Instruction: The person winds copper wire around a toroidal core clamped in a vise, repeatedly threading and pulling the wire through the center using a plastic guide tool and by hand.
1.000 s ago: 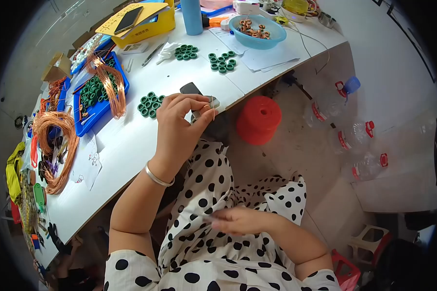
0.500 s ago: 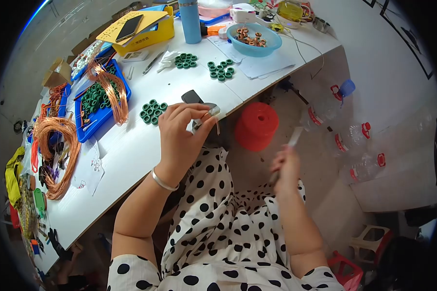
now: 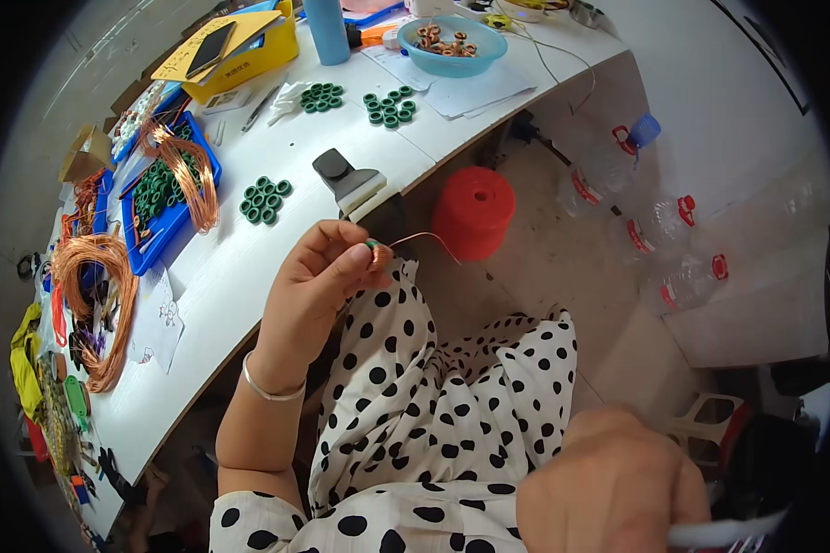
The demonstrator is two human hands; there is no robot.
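My left hand (image 3: 318, 276) pinches a green ring partly wound with copper wire (image 3: 376, 255), just off the table's front edge. A loose copper wire end (image 3: 426, 235) curves out from the ring to the right. Beyond the hand, a dark and grey clamp-like device (image 3: 349, 182) is fixed at the table edge. My right hand (image 3: 609, 484) is low at the right, close to the camera, its fingers closed round a tool with a pale handle or blade (image 3: 724, 532); what kind of tool is unclear.
Groups of green rings (image 3: 265, 200) lie on the white table (image 3: 221, 300). A blue tray (image 3: 164, 235), copper wire coils (image 3: 124, 276), a light-blue bowl (image 3: 452, 63) and a yellow box (image 3: 249, 63) stand there too. A red stool (image 3: 475, 210) and plastic bottles (image 3: 659, 226) are on the floor.
My left hand has drawn back from the clamp-like device with the wound ring, which now shows. My right hand has swung down and right, nearer the camera, still round the tool.
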